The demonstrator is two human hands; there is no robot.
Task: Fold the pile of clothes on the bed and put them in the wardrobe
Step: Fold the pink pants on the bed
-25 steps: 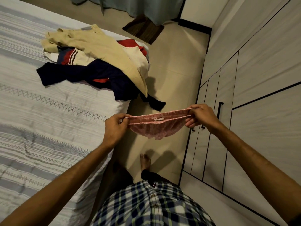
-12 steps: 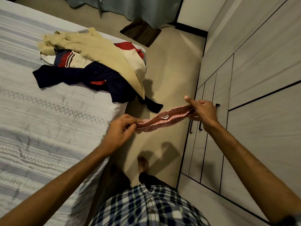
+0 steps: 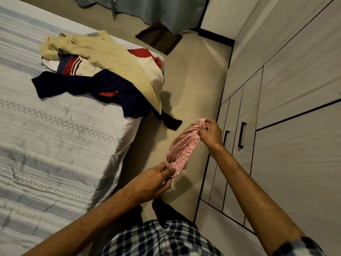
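Observation:
A small pink garment [image 3: 182, 145] hangs in the air over the floor between the bed and the wardrobe. My left hand [image 3: 151, 182] pinches its lower end and my right hand [image 3: 210, 133] pinches its upper end, so it runs slanted between them. On the bed [image 3: 55, 145] lies the pile of clothes [image 3: 103, 71]: a beige piece on top, a white and red one under it, a dark navy one [image 3: 88, 85] in front. A navy end droops over the bed's edge. The wardrobe [image 3: 276, 126] stands at the right with its doors closed.
Two black handles [image 3: 241, 134] sit on the wardrobe's lower doors. A dark mat [image 3: 158, 37] lies on the floor at the far end, below a grey curtain [image 3: 156, 10]. A strip of tiled floor [image 3: 191, 80] runs between bed and wardrobe. My foot shows beneath my hands.
The pink garment, held stretched level a second ago, has been bunched and turned; my right hand rose while my left hand dropped toward me.

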